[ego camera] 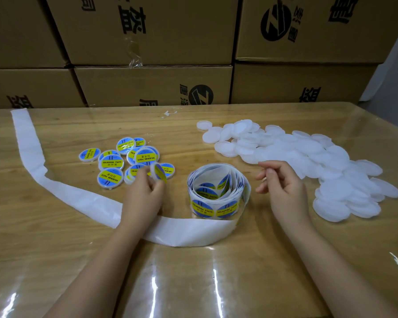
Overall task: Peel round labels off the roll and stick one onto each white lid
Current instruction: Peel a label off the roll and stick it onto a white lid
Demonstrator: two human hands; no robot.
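A loose roll of round blue-and-yellow labels [217, 193] stands upright at the table's middle. My left hand [145, 193] holds a labelled lid [159, 172] on edge just left of the roll, beside a cluster of several labelled lids [124, 160]. My right hand [283, 183] hovers to the right of the roll with loosely curled fingers and holds nothing. Right behind it lies a big heap of plain white lids [308, 161].
An empty white backing strip [44, 180] trails from the roll across the front and curves to the far left. The wooden table [193, 271] has a glossy clear cover. Stacked cardboard boxes [152, 86] wall off the back edge.
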